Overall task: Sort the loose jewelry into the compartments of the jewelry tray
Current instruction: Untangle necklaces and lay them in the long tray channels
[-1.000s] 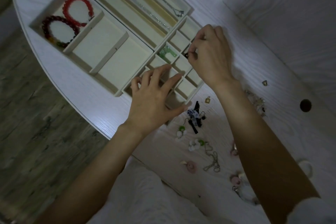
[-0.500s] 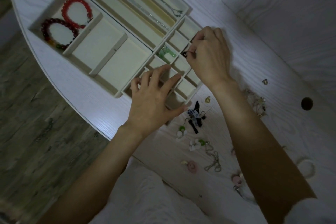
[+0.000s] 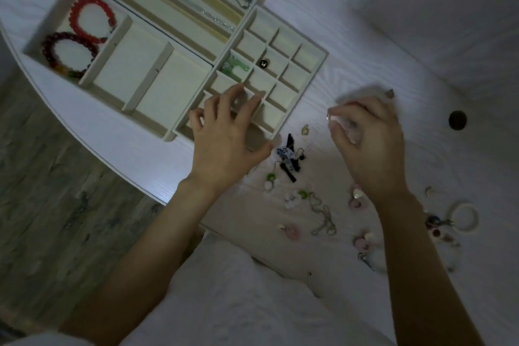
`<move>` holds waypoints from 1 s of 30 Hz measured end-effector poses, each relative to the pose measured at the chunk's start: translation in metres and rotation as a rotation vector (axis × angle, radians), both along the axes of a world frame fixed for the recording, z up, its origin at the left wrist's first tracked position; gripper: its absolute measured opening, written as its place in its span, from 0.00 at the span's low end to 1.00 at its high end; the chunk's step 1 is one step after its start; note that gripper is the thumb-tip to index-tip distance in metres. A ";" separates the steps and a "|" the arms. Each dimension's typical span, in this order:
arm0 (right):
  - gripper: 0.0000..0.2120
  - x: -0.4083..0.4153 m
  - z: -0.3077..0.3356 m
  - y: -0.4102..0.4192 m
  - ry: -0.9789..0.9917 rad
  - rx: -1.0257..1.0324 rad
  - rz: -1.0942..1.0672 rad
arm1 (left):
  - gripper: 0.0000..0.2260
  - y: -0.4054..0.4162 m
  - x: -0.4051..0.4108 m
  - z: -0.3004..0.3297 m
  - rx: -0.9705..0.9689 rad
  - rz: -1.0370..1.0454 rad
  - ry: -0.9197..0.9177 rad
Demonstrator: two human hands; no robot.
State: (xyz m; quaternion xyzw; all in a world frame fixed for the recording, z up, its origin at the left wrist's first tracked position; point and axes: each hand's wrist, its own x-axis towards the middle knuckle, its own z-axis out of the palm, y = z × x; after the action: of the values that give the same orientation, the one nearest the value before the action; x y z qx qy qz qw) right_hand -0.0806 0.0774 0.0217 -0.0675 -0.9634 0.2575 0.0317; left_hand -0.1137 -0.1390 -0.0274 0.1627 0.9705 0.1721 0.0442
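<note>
White table (image 3: 365,45) | jewelry tray (image 3: 314,76) long axis upper-left–lower-right | left hand (image 3: 227,137) spread | right hand (image 3: 368,143) curled, blurred

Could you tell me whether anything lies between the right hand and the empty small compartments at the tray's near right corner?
Nothing visible does. The right hand is over bare table just right of the tray. The left hand rests on the compartments further left, and the gold charm lies below the path.
</note>
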 end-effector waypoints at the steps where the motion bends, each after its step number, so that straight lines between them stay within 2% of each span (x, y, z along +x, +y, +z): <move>1: 0.11 0.015 -0.006 0.001 -0.037 -0.028 0.028 | 0.34 0.001 0.001 -0.001 -0.009 -0.004 0.004; 3: 0.15 0.037 -0.021 -0.007 -0.100 -0.061 0.113 | 0.34 0.000 0.001 -0.003 -0.013 -0.005 0.006; 7: 0.22 0.053 -0.044 -0.031 -0.106 0.073 0.242 | 0.33 0.000 0.001 -0.004 -0.015 -0.004 0.000; 10: 0.20 0.054 -0.052 -0.030 -0.069 0.071 0.220 | 0.33 0.000 0.002 -0.004 -0.013 0.001 0.004; 13: 0.21 0.058 -0.052 -0.017 -0.038 -0.024 0.154 | 0.34 0.001 0.004 -0.004 0.000 0.004 0.000; 16: 0.16 0.051 -0.048 -0.003 -0.038 -0.124 0.057 | 0.34 0.002 0.004 -0.004 0.011 0.007 0.003; 19: 0.13 0.031 -0.051 0.000 0.006 -0.056 0.039 | 0.34 0.002 0.005 -0.003 0.013 0.009 -0.002; 23: 0.08 0.009 -0.053 -0.006 -0.021 -0.008 0.113 | 0.34 0.002 0.005 -0.003 0.011 0.010 -0.013; 27: 0.03 0.005 -0.048 -0.008 -0.027 0.128 0.180 | 0.34 0.002 0.006 -0.003 0.014 0.011 -0.013; 30: 0.02 0.004 -0.047 -0.008 -0.074 0.095 0.176 | 0.34 0.001 0.006 -0.003 0.017 0.003 0.002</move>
State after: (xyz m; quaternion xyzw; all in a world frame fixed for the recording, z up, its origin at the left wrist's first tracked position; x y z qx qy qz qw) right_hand -0.0769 0.0691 -0.0257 0.0093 -0.9773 0.2105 -0.0237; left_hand -0.1075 -0.1375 -0.0308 0.1619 0.9693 0.1804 0.0415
